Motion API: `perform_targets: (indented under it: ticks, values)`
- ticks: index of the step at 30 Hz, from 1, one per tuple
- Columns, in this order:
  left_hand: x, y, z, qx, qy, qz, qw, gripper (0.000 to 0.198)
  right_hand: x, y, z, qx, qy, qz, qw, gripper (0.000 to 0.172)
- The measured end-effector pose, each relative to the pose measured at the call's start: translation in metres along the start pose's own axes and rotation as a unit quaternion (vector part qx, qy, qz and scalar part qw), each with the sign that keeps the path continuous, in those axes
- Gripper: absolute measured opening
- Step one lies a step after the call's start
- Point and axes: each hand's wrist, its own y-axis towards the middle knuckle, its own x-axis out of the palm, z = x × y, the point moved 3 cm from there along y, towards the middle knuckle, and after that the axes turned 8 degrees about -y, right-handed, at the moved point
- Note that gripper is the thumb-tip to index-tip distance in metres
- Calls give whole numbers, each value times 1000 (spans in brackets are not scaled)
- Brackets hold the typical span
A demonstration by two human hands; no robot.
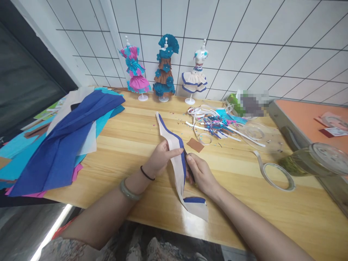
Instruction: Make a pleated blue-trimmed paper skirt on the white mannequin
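Note:
A long cream crepe-paper strip [178, 170] with a dark blue edge runs up the middle of the table, its near end folded over. My left hand [162, 154] is closed on it, thumb on top near the blue edge. My right hand [201, 172] is wrapped round dark scissors [186, 153], mostly hidden by the fingers. Their narrow tip meets the blue edge, beside my left thumb. A small brown square [195, 145] lies just beyond my right hand.
Crepe-paper sheets [62, 145] are heaped at left. Three small dress forms stand along the wall: pink and blue [137, 78], teal and brown [164, 72], cream and blue [194, 79]. Paper scraps [217, 121], a tape roll [278, 177] and a lidded jar [312, 159] lie at right.

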Motion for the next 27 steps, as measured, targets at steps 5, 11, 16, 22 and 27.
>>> perform_targets:
  ticks: [5,11,16,22,27]
  values:
    - [-4,3,2,-24,-45,12,999,26,2,-1,1,-1,-19,-17,1000,43]
    - [-8,5,2,-14,-53,11,998,30,1,-1,0,6,-32,-23,999,41]
    - [-5,4,3,-4,-51,3,999,31,0,-2,0,9,-13,-15,1000,40]
    - [-3,2,0,1,-21,9,1000,36,0,-2,0,-1,-6,-7,1000,41]
    - [0,0,-3,0,3,7,1000,38,-1,-1,2,8,1,5,1000,39]
